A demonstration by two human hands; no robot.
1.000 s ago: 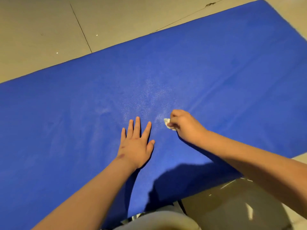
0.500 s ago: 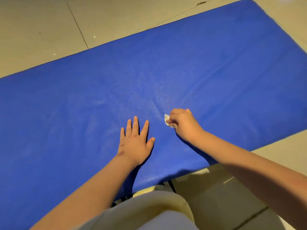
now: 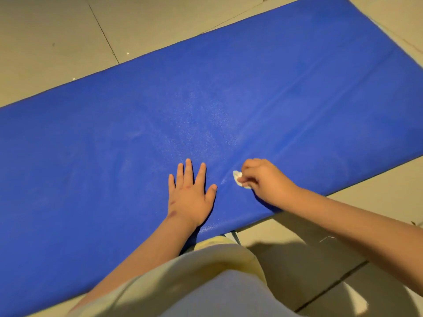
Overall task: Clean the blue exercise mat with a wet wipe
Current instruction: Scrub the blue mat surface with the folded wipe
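The blue exercise mat [image 3: 229, 99] lies flat on the floor and runs diagonally from lower left to upper right. My left hand [image 3: 191, 194] rests flat on it near the front edge, fingers straight and spread. Just to its right, my right hand [image 3: 265, 181] pinches a small crumpled white wet wipe [image 3: 238, 178] and presses it on the mat. Most of the wipe is hidden under the fingers. A faint sheen shows on the mat beyond the hands.
Beige tiled floor [image 3: 57, 42] surrounds the mat, with dark grout lines at the upper left and lower right. My knee in pale clothing [image 3: 206, 282] fills the bottom centre, close to the mat's front edge.
The right hand with the wipe has slid a little toward the mat's front edge. The view has pulled back and my knee has come into sight. The left hand stays flat in place.
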